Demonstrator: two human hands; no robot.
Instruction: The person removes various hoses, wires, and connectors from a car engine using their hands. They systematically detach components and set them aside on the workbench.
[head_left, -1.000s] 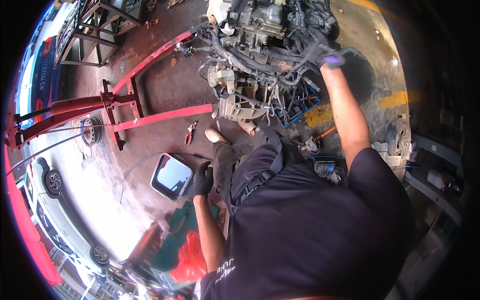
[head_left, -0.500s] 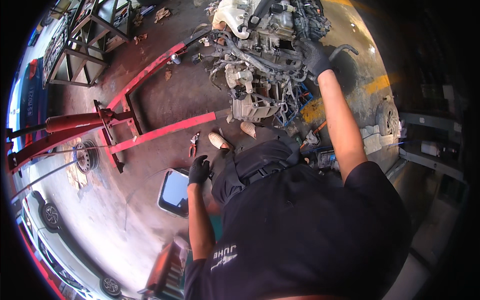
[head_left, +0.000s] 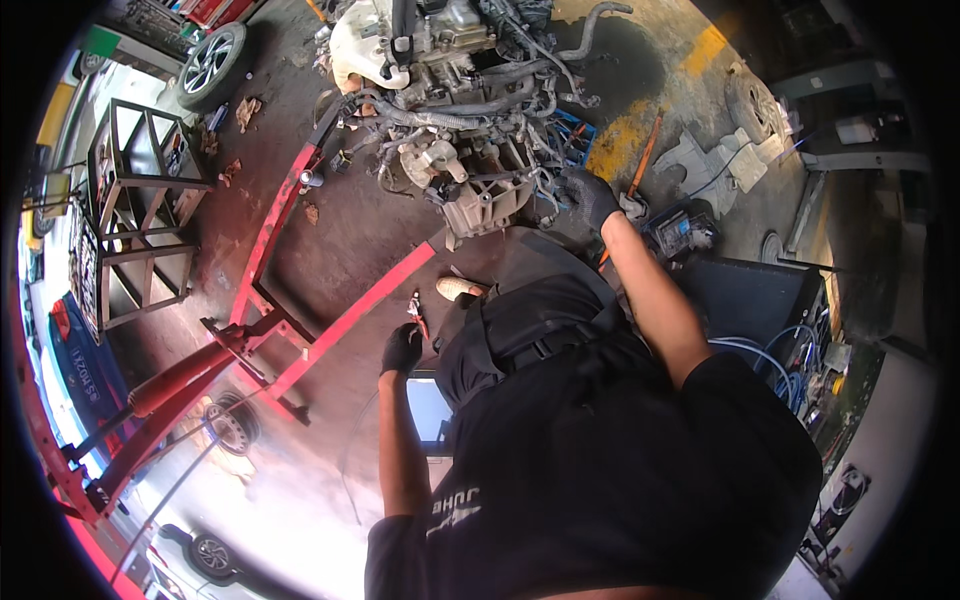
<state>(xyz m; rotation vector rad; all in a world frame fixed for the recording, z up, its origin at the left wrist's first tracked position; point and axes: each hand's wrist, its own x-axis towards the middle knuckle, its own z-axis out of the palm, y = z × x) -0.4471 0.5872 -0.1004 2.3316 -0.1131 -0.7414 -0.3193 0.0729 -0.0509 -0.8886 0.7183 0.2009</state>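
Observation:
A large car engine with its gearbox rests ahead of me, with hoses and wiring draped over it. My right hand, in a dark work glove, is at the wiring on the lower right of the engine. Its fingertips merge with the dark wires, so a grip cannot be made out. My left hand, also gloved, hangs by my left leg with loosely curled fingers and nothing visible in it. Just beyond it, red-handled pliers lie on the floor.
Red legs of a floor crane reach toward the engine. A metal rack and a wheel stand at left. Right of me are a blue crate, an orange bar, a battery-like box and blue hose.
My right hand has moved from the engine's upper right side down toward the gearbox end. The view has swung to the right. My left hand still hangs low near the pliers.

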